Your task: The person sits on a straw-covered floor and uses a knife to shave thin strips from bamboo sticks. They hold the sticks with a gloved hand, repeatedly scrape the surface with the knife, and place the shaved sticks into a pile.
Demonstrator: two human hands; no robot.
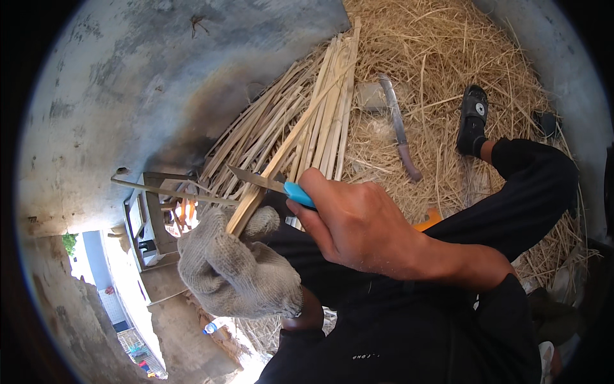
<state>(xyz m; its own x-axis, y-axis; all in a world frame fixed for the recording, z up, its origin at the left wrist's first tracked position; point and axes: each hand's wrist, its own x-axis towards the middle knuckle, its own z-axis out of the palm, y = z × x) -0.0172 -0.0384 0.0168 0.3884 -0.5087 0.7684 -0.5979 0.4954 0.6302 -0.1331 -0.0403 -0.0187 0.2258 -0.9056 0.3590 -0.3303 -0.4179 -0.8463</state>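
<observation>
My left hand point(240, 275), in a grey knitted glove, is closed around the near end of a long, pale split-wood or bamboo strip point(285, 151). The strip slants up and away to the right, over a pile of similar strips. Bare, my right hand point(361, 221) grips a small knife by its bright blue handle point(298, 194). Its pointed blade point(262, 181) lies across the strip just beyond the gloved fingers and points left. Whether the edge has cut into the wood I cannot tell.
Many thin strips point(256, 131) lie fanned along the grey wall point(115, 109). Loose straw point(441, 45) covers the floor. On it rest a large knife point(396, 121) with a brown handle and a flat block point(372, 96). My sandalled foot point(474, 115) stands right. A bottle point(215, 325) lies lower left.
</observation>
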